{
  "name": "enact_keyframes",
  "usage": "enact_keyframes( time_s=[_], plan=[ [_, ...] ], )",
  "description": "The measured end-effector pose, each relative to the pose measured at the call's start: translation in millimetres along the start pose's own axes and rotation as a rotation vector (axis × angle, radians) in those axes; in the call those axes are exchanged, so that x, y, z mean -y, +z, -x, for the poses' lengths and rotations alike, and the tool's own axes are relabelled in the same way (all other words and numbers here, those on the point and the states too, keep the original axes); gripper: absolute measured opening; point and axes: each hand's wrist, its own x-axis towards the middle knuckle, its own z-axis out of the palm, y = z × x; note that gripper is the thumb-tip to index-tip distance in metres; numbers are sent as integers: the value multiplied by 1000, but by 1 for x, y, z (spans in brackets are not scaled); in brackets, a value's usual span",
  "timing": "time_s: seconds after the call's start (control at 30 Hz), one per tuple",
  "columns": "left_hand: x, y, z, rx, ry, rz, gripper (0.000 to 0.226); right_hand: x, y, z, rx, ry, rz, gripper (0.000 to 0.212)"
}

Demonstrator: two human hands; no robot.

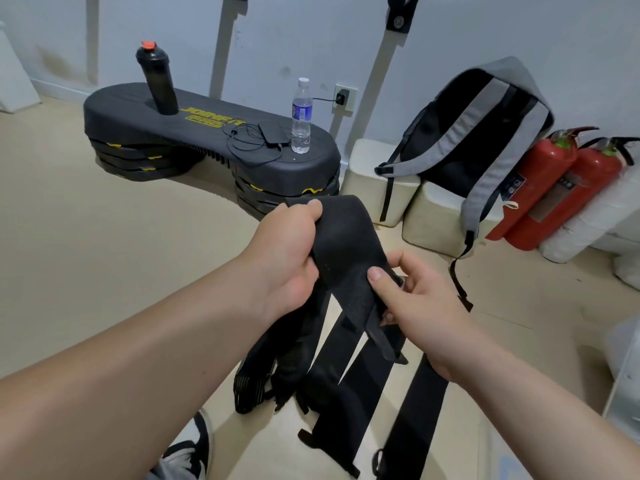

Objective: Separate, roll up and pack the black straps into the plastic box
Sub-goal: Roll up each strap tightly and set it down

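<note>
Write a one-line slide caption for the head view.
The left hand and right hand grip a bundle of black straps, loose ends hanging toward the floor.

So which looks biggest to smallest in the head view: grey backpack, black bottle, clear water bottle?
1. grey backpack, clearly largest
2. black bottle
3. clear water bottle: similar height, but thinner, so it's close

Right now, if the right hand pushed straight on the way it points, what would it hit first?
The right hand pinches the black strap, so that comes first; straight beyond it, probably the left hand, though depth is unclear.
</note>
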Motion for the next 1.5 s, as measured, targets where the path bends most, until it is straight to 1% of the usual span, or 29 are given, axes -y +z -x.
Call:
enact_keyframes(
  time_s=[0.07, 0.13, 0.2, 0.23, 0.27, 0.3, 0.33, 0.4, 0.47, 0.57, 0.6, 0.63, 0.7, 0.77, 0.8, 0.87, 0.97, 1.0, 1.07, 1.1, 1.17, 1.3, 1.4, 1.5],
  plan=[
    [0, 3, 3, 2, 2, 10, 21, -5, 2, -2, -17, 19, 20, 14],
    [1, 3, 3, -1, 21, 6, 9, -8, 4, -5, -50, 43, 96, 15],
    [2, 5, 6, 12, 18, -24, 14, -11, 4, -7, -113, 21, 156, 12],
    [3, 5, 7, 18, 22, -45, 15, -9, 5, -6, -133, -20, 173, 17],
    [5, 5, 6, 21, 32, -75, 12, -7, 5, -6, -147, -85, 192, 28],
    [7, 5, 5, 21, 43, -108, 9, -5, 4, -7, -146, -155, 224, 38],
    [8, 5, 6, 22, 48, -144, 11, -4, 4, -7, -133, -215, 257, 46],
    [12, 6, 7, 38, 48, -197, 18, -1, 5, -3, -85, -291, 279, 53],
    [13, 7, 9, 64, 47, -227, 20, 3, 7, 3, -47, -278, 242, 47],
    [13, 7, 7, 75, 54, -251, 20, 5, 7, 2, 19, -215, 144, 23],
    [13, 6, 7, 74, 52, -252, 20, 5, 7, 0, 5, -206, 158, 16],
    [14, 6, 7, 69, 52, -259, 20, 4, 7, 0, -25, -218, 197, 18],
    [16, 5, 8, 48, 75, -307, 21, 2, 10, -1, -40, -250, 300, 39],
    [19, 4, 8, 9, 133, -383, 27, 0, 13, -1, -27, -241, 345, 62],
    [20, 4, 8, -13, 172, -420, 29, -1, 14, -1, -19, -227, 347, 66],
    [21, 4, 6, -60, 269, -483, 32, -1, 13, -2, -3, -203, 327, 62],
    [19, 1, 4, -92, 421, -582, 36, -2, 13, -2, 39, -179, 215, 43],
    [18, 0, 4, -83, 455, -637, 36, -2, 13, -1, 49, -168, 168, 37],
    [17, -1, 5, -67, 476, -747, 37, -1, 14, 1, 51, -166, 115, 33],
    [18, -2, 5, -64, 469, -771, 37, 0, 14, 2, 49, -176, 114, 33],
    [20, -3, 4, -49, 418, -723, 37, 0, 13, 2, 53, -180, 112, 34],
    [22, -2, 5, -12, 304, -587, 41, -1, 9, 1, 49, -88, -13, 27],
    [28, -2, 7, 48, 266, -636, 44, 1, 4, 1, 0, -23, -109, 31],
    [35, -3, 7, 148, 209, -725, 46, 0, 0, -1, -37, -17, -99, 34]
  ],
)
